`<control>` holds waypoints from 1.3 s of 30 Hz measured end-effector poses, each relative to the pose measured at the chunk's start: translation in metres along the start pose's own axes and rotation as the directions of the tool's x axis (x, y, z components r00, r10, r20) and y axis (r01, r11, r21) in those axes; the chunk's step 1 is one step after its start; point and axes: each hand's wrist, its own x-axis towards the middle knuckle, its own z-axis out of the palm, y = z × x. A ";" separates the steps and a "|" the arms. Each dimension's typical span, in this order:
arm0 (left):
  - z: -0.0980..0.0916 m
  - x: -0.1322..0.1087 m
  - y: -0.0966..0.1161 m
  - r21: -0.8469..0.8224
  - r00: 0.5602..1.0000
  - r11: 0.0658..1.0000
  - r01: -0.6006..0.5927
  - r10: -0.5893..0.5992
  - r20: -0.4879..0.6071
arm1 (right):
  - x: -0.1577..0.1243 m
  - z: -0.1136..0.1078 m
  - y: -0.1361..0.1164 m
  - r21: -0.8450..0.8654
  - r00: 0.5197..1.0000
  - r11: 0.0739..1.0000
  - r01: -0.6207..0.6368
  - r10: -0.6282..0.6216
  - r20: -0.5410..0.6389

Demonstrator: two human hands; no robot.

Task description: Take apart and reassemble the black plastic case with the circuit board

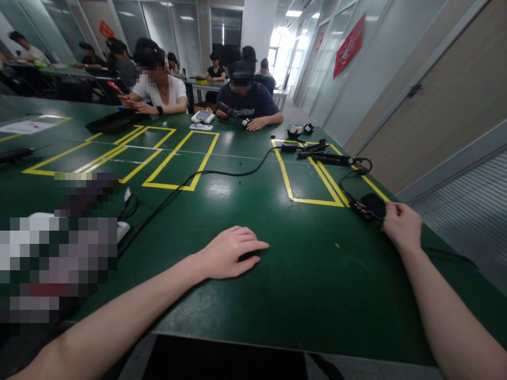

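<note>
My left hand (232,252) lies flat, palm down, on the green table (301,264), fingers stretched out and holding nothing. My right hand (401,224) reaches to the right edge of the table and touches a small black device with coloured wires (370,206); its fingers curl at the device's near side. A black cable (348,179) runs from that device up to a black tool (328,157) lying across a yellow taped rectangle (312,179).
A long black cable (190,179) crosses the table from the left to a black adapter (288,148). More yellow tape rectangles (180,158) mark the table. Two people sit at the far side with small devices. A blurred patch covers things at left.
</note>
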 end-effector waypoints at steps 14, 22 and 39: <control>0.002 0.000 -0.001 0.021 1.000 0.999 -0.031 0.031 0.000 | -0.004 -0.006 -0.012 0.124 1.000 0.992 -0.016 0.016 0.002; 0.001 0.001 0.000 -0.001 1.000 1.000 -0.018 0.018 0.013 | -0.006 -0.010 -0.017 0.156 0.998 0.986 -0.063 0.061 0.020; 0.002 0.001 -0.001 0.004 1.000 1.000 -0.018 0.018 0.002 | -0.010 -0.011 -0.025 0.002 0.984 0.993 0.115 -0.114 0.139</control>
